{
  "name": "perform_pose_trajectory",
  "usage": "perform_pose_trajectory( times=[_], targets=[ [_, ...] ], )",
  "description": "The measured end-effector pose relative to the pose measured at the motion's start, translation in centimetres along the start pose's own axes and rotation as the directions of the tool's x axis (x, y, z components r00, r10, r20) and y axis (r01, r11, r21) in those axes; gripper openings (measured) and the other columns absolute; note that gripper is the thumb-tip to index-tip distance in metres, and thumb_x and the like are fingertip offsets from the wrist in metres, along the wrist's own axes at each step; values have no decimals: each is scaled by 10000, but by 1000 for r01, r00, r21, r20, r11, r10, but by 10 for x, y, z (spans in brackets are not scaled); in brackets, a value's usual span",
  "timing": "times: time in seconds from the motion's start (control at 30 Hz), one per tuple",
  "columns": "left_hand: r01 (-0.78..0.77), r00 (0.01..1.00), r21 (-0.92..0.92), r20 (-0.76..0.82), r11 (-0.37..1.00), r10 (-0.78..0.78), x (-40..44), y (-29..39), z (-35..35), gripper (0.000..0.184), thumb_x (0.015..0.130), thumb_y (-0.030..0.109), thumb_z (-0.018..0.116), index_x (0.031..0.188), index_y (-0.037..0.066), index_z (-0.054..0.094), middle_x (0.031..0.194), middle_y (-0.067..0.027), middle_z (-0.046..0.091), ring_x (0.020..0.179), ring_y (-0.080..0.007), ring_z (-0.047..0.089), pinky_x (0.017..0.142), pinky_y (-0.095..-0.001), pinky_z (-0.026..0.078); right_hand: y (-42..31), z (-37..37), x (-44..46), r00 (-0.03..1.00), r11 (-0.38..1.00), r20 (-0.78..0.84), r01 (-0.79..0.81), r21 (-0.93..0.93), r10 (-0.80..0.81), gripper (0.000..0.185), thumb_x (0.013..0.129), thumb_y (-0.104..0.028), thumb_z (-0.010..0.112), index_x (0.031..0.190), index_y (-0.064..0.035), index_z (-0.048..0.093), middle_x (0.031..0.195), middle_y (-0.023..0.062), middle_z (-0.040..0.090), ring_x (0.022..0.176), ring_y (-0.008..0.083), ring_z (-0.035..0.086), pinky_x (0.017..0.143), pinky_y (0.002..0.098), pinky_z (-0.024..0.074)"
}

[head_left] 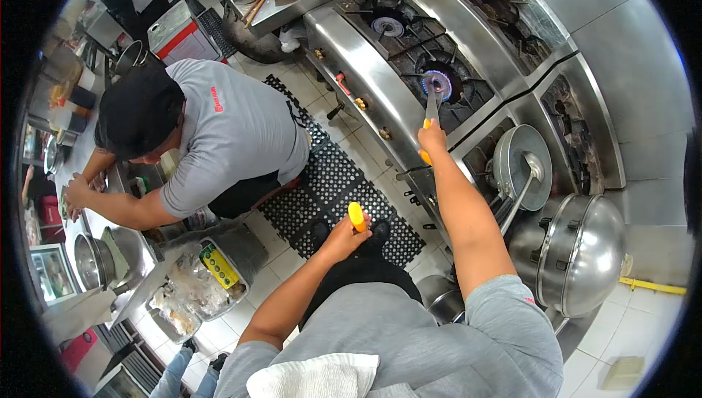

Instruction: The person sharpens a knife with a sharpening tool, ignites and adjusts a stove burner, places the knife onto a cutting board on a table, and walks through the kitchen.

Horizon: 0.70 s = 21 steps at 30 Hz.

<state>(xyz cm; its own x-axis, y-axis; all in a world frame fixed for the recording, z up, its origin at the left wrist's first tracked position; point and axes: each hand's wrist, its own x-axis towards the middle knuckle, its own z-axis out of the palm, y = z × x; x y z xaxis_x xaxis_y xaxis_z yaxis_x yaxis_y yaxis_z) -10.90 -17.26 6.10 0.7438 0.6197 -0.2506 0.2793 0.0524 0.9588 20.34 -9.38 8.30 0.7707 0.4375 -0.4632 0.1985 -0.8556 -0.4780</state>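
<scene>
My right hand [432, 138] is closed around the orange handle of a flat metal-bladed tool [432, 109]. Its blade points away from me, and the tip is over the lit burner [437, 86] at the near end of the stove. Whether it is a knife or a spatula I cannot tell. In front of my waist, my left hand [342, 241] grips a yellow round-ended handle [356, 216]. The handle points up, and whatever it belongs to is hidden. A second burner [387, 27] farther along also burns with a blue flame.
A co-worker in a grey shirt [238, 120] bends over the counter at my left. Right of the stove sit a wok [521, 153] with a ladle [532, 167] and a large domed steel pot [585, 252]. A plastic bin [219, 310] stands left; a perforated mat [322, 178] covers the floor.
</scene>
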Motion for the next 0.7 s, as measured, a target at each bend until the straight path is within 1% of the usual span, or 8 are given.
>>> perform_pose_trajectory(
  times=[0.13, 0.2, 0.33, 0.4, 0.6, 0.63, 0.67, 0.7],
  targets=[
    [33, 999, -23, 13, 999, -33, 2, 8, -10, 263, 763, 101, 683, 979, 31, 549, 930, -78, 606, 888, -190, 596, 800, -306, 457, 10, 19, 18, 1000, 1000, -17, -5, 20, 6, 462, 822, -142, 464, 1272, -65, 389, 1180, 244, 464, 970, 350, 577, 662, 373, 556],
    [163, 986, -54, 48, 985, -160, 3, 10, -15, 257, 751, 112, 699, 955, 36, 562, 885, -58, 619, 849, -160, 599, 782, -301, 463, 33, 38, 48, 975, 992, -185, 124, -22, -126, 541, 779, -121, 486, 1306, -68, 378, 850, 178, 614, 559, 244, 612, 458, 368, 530],
    [77, 995, -163, 67, 984, -67, 7, -1, -18, 262, 750, 115, 703, 957, 39, 562, 866, -47, 624, 839, -139, 592, 786, -292, 461, 36, 38, 57, 970, 985, -179, 149, -86, -162, 506, 782, -119, 484, 1278, -67, 395, 823, 166, 617, 537, 237, 607, 452, 364, 524],
    [123, 988, -203, 119, 971, -100, 8, -1, -20, 235, 780, 106, 680, 965, 46, 547, 949, -21, 609, 880, -115, 561, 813, -278, 444, 22, 25, 40, 998, 998, -56, 17, -53, -20, 453, 822, -214, 491, 1249, -91, 399, 1185, 229, 491, 1064, 377, 524, 871, 446, 450],
    [-22, 995, -155, 88, 988, 36, 10, -9, -14, 245, 807, 106, 642, 1013, 54, 520, 959, -41, 584, 894, -141, 559, 815, -291, 447, 11, 11, 27, 996, 993, -88, 12, -120, -23, 439, 793, -255, 544, 1187, -75, 476, 1144, 221, 539, 1047, 358, 545, 861, 429, 459],
    [-60, 988, 35, 141, 998, 55, 12, -1, -18, 230, 810, 125, 632, 997, 51, 520, 935, -56, 584, 889, -175, 566, 802, -304, 454, 39, 24, 59, 994, 996, -94, 50, -77, -57, 442, 763, -281, 591, 1142, -66, 519, 1107, 195, 574, 1020, 331, 565, 845, 416, 465],
    [-99, 985, -17, 138, 995, 100, 13, -6, -17, 244, 802, 156, 636, 987, 50, 518, 923, -71, 580, 882, -197, 567, 794, -324, 456, 62, 36, 90, 984, 987, -83, 159, -16, -160, 457, 746, -295, 623, 1129, -64, 527, 1095, 177, 585, 994, 318, 577, 835, 412, 466],
    [-44, 993, 14, 106, 999, 42, 12, 0, -18, 267, 793, 178, 644, 987, 46, 518, 884, -76, 573, 855, -204, 566, 795, -338, 457, 59, 30, 87, 979, 977, 6, 201, 76, -202, 412, 819, -203, 614, 1190, -117, 459, 934, 97, 588, 748, 223, 622, 599, 341, 541]
  ],
)
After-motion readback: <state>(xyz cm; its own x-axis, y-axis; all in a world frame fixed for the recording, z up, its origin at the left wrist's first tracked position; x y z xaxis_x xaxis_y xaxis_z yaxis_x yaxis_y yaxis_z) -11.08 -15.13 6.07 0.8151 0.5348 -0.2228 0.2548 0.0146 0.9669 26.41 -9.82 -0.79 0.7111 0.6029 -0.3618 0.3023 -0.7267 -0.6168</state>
